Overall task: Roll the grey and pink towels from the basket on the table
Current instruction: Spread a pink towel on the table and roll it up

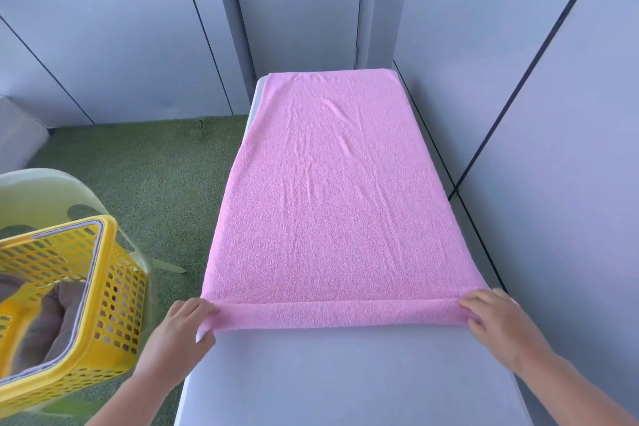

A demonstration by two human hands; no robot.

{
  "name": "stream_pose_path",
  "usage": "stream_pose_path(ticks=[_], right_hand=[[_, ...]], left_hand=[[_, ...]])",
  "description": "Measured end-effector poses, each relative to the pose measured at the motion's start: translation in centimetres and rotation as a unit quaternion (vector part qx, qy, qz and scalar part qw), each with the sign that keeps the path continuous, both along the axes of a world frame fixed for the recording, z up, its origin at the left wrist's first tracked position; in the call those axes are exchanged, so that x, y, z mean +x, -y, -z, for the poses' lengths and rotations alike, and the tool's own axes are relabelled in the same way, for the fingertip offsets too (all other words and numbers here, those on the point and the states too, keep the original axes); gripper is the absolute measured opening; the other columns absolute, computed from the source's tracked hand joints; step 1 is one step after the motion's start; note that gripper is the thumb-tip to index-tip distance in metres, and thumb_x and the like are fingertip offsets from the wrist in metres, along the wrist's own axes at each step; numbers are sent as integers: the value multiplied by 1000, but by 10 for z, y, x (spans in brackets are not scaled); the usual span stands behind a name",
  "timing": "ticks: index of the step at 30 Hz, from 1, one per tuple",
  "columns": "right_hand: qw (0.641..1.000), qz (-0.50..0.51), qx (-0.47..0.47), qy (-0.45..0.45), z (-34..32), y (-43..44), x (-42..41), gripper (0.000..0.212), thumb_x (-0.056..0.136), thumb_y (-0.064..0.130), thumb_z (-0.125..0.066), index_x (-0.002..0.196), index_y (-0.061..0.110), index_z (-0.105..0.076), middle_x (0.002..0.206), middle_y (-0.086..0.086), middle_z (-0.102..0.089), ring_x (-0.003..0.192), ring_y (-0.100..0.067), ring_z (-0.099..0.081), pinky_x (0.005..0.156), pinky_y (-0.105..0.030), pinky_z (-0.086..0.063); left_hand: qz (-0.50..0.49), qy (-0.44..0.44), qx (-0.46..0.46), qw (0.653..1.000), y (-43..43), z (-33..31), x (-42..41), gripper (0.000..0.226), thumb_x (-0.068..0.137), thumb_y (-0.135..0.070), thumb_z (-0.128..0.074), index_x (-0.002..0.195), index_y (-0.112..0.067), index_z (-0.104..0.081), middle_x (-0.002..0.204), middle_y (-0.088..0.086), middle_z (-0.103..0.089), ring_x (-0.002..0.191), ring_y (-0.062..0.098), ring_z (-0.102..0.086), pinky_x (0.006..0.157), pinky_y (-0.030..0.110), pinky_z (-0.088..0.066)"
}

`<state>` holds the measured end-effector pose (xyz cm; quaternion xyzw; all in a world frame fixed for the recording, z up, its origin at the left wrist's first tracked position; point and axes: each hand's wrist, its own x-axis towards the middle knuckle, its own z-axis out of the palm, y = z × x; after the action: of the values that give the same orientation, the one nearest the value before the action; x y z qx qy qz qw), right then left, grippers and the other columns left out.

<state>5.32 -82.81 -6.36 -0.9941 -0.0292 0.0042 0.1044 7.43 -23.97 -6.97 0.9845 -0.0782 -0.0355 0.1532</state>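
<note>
A pink towel [332, 190] lies spread flat along the white table [345, 377], reaching its far end. Its near edge is turned over into a narrow first fold or roll. My left hand [179, 332] grips the left end of that rolled edge, thumb under and fingers over it. My right hand [498, 316] grips the right end the same way. A grey towel [45, 318] lies crumpled inside the yellow perforated basket [114, 290] at the lower left.
The yellow basket rests on a pale green chair or bin [38, 194] left of the table. Green carpet [155, 176] covers the floor. Grey wall panels [553, 114] stand close along the table's right side and behind it.
</note>
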Motion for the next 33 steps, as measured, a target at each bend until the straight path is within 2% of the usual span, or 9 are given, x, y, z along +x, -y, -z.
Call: stream_pose_path(ticks=[3, 6, 10, 15, 20, 23, 29, 31, 33], right_hand=[[999, 2, -18, -27, 1, 1, 6, 24, 73, 11, -76, 89, 28, -75, 88, 24, -61, 86, -7, -45, 71, -25, -44], [995, -17, -61, -73, -8, 2, 12, 13, 82, 22, -64, 74, 31, -69, 74, 18, -55, 84, -7, -41, 61, -16, -33], [992, -8, -56, -113, -14, 8, 13, 38, 88, 27, -56, 53, 26, -42, 72, 8, -47, 81, -3, -40, 54, -16, -30], [992, 57, 14, -111, -13, 2, 13, 29, 94, 22, -47, 68, 30, -56, 81, 10, -47, 66, -6, -53, 56, -23, -39], [994, 53, 56, -81, -10, 8, 3, 34, 84, 5, -57, 106, 29, -67, 104, 21, -58, 100, -14, -53, 82, -31, -49], [996, 24, 28, -85, -7, 14, 2, 44, 79, 4, -62, 118, 24, -67, 114, 21, -58, 112, -10, -45, 93, -26, -43], [997, -5, -15, -71, -9, 11, 11, 11, 84, 18, -66, 85, 28, -70, 82, 23, -52, 89, -5, -36, 72, -20, -41], [995, -15, -39, -96, -14, 11, 13, 13, 89, 24, -58, 84, 29, -69, 86, 20, -49, 92, -4, -36, 69, -17, -38], [992, -12, -48, -118, -19, 11, 13, 21, 93, 28, -51, 81, 26, -68, 91, 17, -46, 95, -5, -38, 65, -17, -37]], left_hand=[[9, 25, 15, 1000, -1, 2, 5, 19, 80, -35, -65, 99, -34, -69, 96, -28, -55, 89, 5, -41, 57, 31, -54], [28, 29, 30, 999, -1, 1, 9, 28, 82, -42, -45, 85, -31, -71, 83, -24, -55, 82, 7, -39, 58, 30, -51], [43, 42, 36, 998, 0, -2, 6, 28, 81, -44, -44, 72, -32, -68, 77, -23, -46, 80, 6, -37, 60, 26, -46], [-18, 31, 10, 999, 5, 2, 14, 25, 84, -39, -49, 82, -29, -72, 79, -16, -42, 79, 12, -50, 55, 34, -50], [-40, 30, -39, 998, 7, 0, 13, 23, 86, -13, -52, 99, -27, -65, 95, -17, -52, 85, 13, -57, 62, 34, -51], [-3, 18, -16, 1000, 1, 0, 9, 30, 76, -21, -56, 102, -32, -64, 101, -25, -52, 94, 8, -51, 63, 31, -53], [19, 20, 16, 999, -2, 4, 15, 20, 78, -32, -63, 96, -30, -71, 91, -26, -54, 86, 5, -38, 64, 26, -46], [23, 16, 25, 999, -4, 4, 16, 11, 80, -29, -69, 90, -30, -71, 86, -24, -53, 86, 5, -37, 65, 26, -45], [29, 8, 34, 999, -6, 2, 14, 11, 81, -37, -58, 85, -33, -68, 83, -24, -50, 86, 5, -38, 65, 25, -45]])
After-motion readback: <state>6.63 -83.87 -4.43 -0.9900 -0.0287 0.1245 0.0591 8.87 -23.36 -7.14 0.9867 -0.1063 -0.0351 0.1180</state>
